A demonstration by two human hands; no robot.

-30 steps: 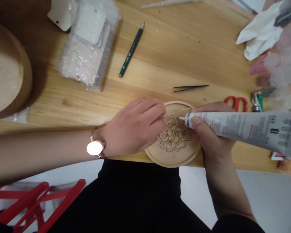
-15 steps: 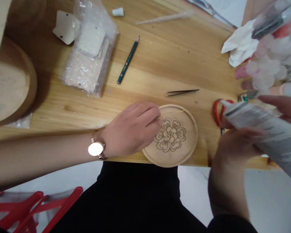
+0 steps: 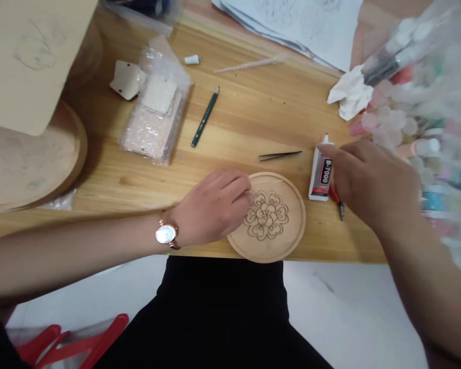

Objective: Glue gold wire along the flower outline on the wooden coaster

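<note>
1. Step in hand, by judgement: close detail work on a round wooden disc (image 3: 267,255) with a burned flower outline, right in front of the left hand and slightly toward the right hand.
2. Next move, by judgement: a steady pinch at the disc, plus a careful, controlled grip on the B-7000 glue tube (image 3: 320,174) lying on the bench (image 3: 246,123) just beside the right hand's fingertips.
3. Left hand (image 3: 211,207): fingers curled and nearly closed in a fine pinch, resting over the disc's near edge, with a thin pale sliver (image 3: 252,192), possibly a toothpick, at the fingertips. Exact hold hidden by the fingers.
4. Right hand (image 3: 372,182): open, fingers stretched out over the tube and slightly blurred, nothing visibly held. Contact with the tube impossible to tell.
5. Beneath the right hand: the pointed tip of red-handled scissors (image 3: 341,210), mostly hidden.
6. Ahead of the hands: fine tweezers (image 3: 280,155) between the two, a green pencil (image 3: 205,117) and a bubble-wrap bag (image 3: 157,107) farther out beyond the left hand.
7. On the left wrist: a round watch (image 3: 166,234).
</note>
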